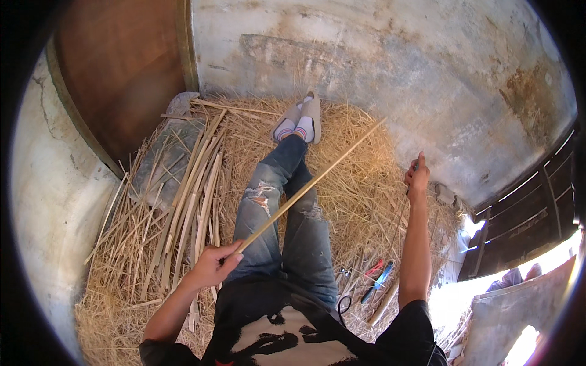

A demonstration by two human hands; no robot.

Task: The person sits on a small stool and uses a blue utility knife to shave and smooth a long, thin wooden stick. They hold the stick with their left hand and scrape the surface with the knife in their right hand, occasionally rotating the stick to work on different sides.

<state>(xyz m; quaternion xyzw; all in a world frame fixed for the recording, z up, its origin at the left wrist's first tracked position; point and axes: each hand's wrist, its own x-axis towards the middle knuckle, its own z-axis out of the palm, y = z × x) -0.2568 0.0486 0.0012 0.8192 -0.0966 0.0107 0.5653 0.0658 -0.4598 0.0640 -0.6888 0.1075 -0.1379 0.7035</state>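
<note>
My left hand [218,265] is closed round the near end of a long, pale bamboo strip [311,184]. The strip slants up and to the right across my legs, its far tip close to the wall. Away to the right, with the arm stretched out, my right hand [417,175] is closed on a small tool with a dark handle [415,165]. Fingers cover most of that tool, so its exact kind is hidden. The strip's far tip and the right hand are apart.
Split bamboo strips [189,204] lie in a pile on my left, beside a grey slab [165,161]. Straw and shavings [354,158] cover the floor. Hand tools with blue [377,282] and red [373,267] handles lie by my right hip. A stained wall [366,55] stands ahead.
</note>
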